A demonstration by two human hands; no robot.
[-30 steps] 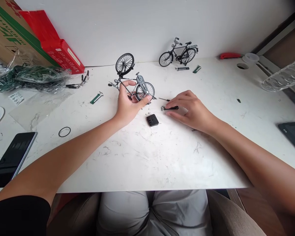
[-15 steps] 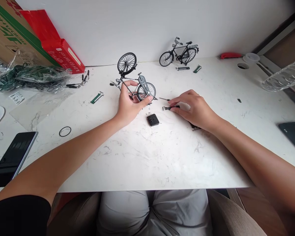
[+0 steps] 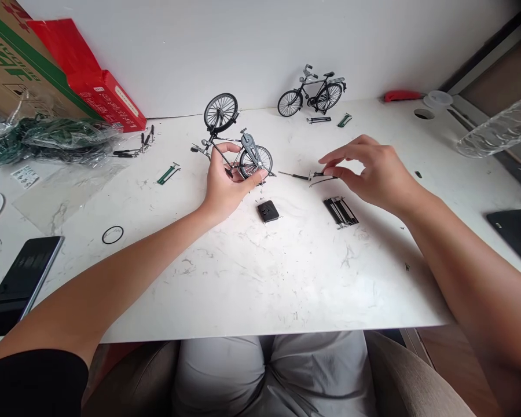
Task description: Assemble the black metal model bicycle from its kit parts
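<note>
My left hand (image 3: 226, 185) grips a partly built model bicycle (image 3: 248, 152) by its frame, holding it upright on the white table (image 3: 264, 278); its front wheel (image 3: 220, 111) points toward the wall. My right hand (image 3: 377, 174) hovers just above the table and pinches a small black part (image 3: 320, 174) between thumb and fingers. A thin metal rod (image 3: 293, 175) lies on the table right beside that part. A black ribbed rack piece (image 3: 341, 211) lies below my right hand. A small black square piece (image 3: 268, 211) sits below my left hand.
A finished model bicycle (image 3: 311, 92) stands at the wall. A phone (image 3: 19, 284) and a black ring (image 3: 112, 234) lie at the left, with a green part (image 3: 168, 172), a plastic bag (image 3: 47, 139) and a red box (image 3: 95, 81). At the right are a bottle (image 3: 499, 130) and a dark device (image 3: 516, 231).
My right hand has risen off the table and moved right with the small black part pinched in it, uncovering the ribbed rack piece. My left hand and the bicycle have stayed put.
</note>
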